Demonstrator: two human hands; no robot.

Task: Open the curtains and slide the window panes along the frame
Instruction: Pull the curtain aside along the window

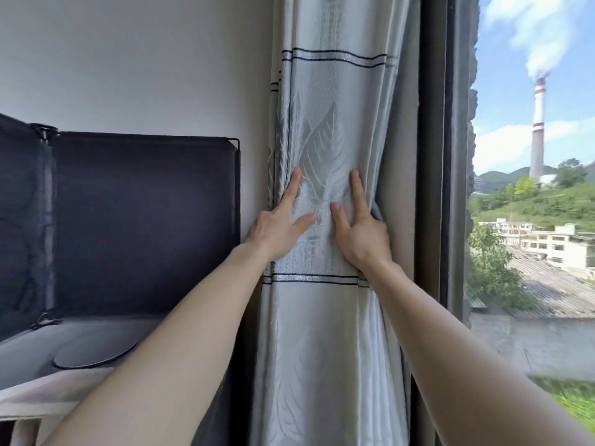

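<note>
1. Left of the window frame [433, 220], the curtain [322, 91] hung gathered into one bundle.
2. Left hand [277, 226] and right hand [363, 233] clasped that bundle's two edges, forefingers flat on it.
3. Assessment: curtain apparently open; sliding the panes was yet to be done.

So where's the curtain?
In the head view, the curtain hangs bunched at centre, between the wall on the left and the window frame on the right.

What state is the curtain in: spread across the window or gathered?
Gathered aside: the curtain hangs bunched in folds, held by left hand and right hand, leaving the window uncovered.
</note>
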